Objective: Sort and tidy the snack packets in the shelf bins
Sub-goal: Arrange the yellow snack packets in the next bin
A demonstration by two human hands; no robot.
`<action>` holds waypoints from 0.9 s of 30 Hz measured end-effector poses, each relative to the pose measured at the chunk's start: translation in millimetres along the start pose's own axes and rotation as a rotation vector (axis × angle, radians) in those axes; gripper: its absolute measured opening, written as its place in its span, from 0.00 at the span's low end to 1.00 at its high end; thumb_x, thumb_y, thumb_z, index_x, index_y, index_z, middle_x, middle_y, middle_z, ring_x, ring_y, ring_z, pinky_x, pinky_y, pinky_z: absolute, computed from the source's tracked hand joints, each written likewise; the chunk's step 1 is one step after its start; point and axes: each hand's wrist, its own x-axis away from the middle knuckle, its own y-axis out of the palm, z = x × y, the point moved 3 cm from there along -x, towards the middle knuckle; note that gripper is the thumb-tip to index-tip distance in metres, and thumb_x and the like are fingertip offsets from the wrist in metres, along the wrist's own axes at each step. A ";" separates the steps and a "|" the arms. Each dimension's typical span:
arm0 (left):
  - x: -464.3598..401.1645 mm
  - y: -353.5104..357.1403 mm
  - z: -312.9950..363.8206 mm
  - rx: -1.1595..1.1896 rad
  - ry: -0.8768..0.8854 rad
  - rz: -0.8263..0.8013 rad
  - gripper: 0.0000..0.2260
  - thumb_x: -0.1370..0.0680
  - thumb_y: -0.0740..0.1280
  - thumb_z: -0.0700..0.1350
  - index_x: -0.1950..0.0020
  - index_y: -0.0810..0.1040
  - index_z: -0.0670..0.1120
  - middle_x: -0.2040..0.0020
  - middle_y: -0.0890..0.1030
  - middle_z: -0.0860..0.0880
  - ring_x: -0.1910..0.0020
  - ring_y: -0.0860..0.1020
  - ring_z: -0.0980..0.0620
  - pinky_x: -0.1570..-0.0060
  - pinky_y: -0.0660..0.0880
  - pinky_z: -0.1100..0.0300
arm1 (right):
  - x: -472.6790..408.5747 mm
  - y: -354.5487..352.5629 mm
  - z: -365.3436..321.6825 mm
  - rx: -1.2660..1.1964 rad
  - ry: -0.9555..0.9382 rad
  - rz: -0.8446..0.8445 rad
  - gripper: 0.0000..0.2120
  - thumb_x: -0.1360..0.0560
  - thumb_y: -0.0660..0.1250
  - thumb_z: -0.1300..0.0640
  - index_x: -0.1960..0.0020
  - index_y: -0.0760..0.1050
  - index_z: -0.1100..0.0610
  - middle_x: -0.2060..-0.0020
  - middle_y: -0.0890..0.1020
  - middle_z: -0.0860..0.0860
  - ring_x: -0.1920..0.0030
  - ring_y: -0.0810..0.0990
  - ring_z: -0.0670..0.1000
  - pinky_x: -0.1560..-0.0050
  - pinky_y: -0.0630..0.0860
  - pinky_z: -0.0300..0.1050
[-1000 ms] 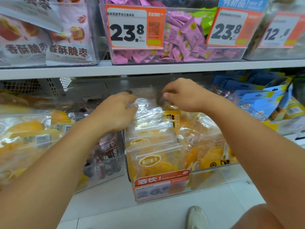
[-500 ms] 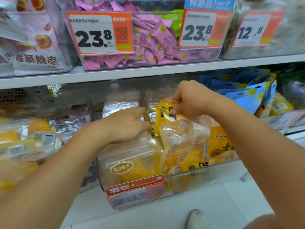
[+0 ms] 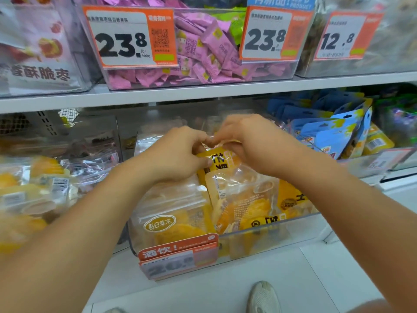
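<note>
A clear bin (image 3: 270,233) on the lower shelf holds several see-through packets of yellow dried fruit. One yellow-topped packet (image 3: 234,188) stands upright in the bin's middle. My left hand (image 3: 173,152) and my right hand (image 3: 250,141) meet over its top edge, and the fingers of both pinch its clear upper seal. A row of matching packets (image 3: 171,208) leans at the bin's front left, under my left wrist.
An orange price tag (image 3: 178,256) hangs on the bin's front. Bins of blue packets (image 3: 334,136) sit to the right and of yellow fruit packets (image 3: 33,195) to the left. The upper shelf (image 3: 203,91) carries pink sweets (image 3: 203,55). My shoe (image 3: 262,297) stands on the floor.
My left hand has left the front packets and risen to join my right hand at the top of the yellow-topped packet. The view has shifted slightly.
</note>
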 end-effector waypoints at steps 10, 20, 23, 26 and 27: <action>12.7 1.1 -14.2 0.097 -0.027 -0.176 0.19 0.19 0.61 0.42 0.30 0.72 0.58 0.49 0.77 0.60 0.55 0.74 0.66 0.53 0.67 0.69 | 8.9 23.9 -36.2 0.035 0.070 -0.517 0.22 0.30 0.74 0.41 0.38 0.79 0.47 0.50 0.81 0.48 0.49 0.78 0.52 0.49 0.78 0.50; 13.3 5.1 -18.7 0.063 -0.069 -0.273 0.19 0.18 0.56 0.55 0.27 0.70 0.58 0.30 0.72 0.58 0.32 0.70 0.57 0.28 0.64 0.55 | -5.4 47.7 -30.8 -0.046 0.185 -0.450 0.09 0.26 0.72 0.48 0.54 0.81 0.54 0.63 0.77 0.48 0.57 0.75 0.52 0.59 0.72 0.45; 12.6 5.6 -19.9 0.079 -0.058 -0.262 0.21 0.21 0.57 0.59 0.30 0.72 0.59 0.32 0.75 0.58 0.33 0.71 0.56 0.28 0.65 0.50 | -8.7 52.7 -34.2 -0.128 0.212 -0.412 0.06 0.25 0.70 0.51 0.55 0.80 0.53 0.62 0.77 0.46 0.58 0.76 0.51 0.59 0.69 0.44; 13.1 4.9 -20.4 0.075 -0.036 -0.250 0.25 0.28 0.55 0.64 0.36 0.76 0.59 0.37 0.77 0.59 0.36 0.73 0.56 0.30 0.67 0.50 | -11.8 51.2 -34.6 -0.150 0.245 -0.366 0.08 0.26 0.72 0.53 0.63 0.76 0.50 0.67 0.74 0.45 0.60 0.75 0.51 0.60 0.68 0.43; 12.9 5.3 -20.5 0.087 -0.025 -0.246 0.22 0.27 0.56 0.63 0.37 0.76 0.60 0.37 0.77 0.59 0.36 0.73 0.57 0.30 0.67 0.51 | -12.0 48.9 -32.9 -0.155 0.252 -0.375 0.11 0.27 0.73 0.54 0.65 0.75 0.51 0.68 0.75 0.46 0.61 0.75 0.51 0.61 0.69 0.43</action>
